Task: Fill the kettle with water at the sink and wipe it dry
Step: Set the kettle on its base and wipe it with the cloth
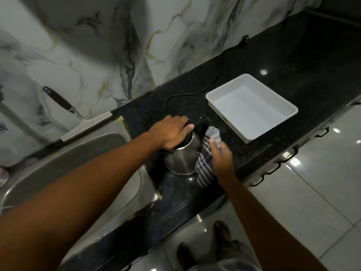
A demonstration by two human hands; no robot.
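Note:
A shiny steel kettle (183,156) stands on the black granite counter (254,61), just right of the sink (64,167). My left hand (172,132) lies on top of the kettle and clasps its black lid and handle. My right hand (221,155) presses a blue-and-white striped cloth (206,163) against the kettle's right side. The cloth hangs down to the counter, and its top end sticks up above my fingers. The kettle's black base (203,120) shows partly behind the kettle.
A white square tray (281,122) sits to the right on the counter. A black power cord (195,92) runs from the base toward the marble wall. A squeegee (78,122) leans at the sink's back edge. The counter's front edge drops to a tiled floor.

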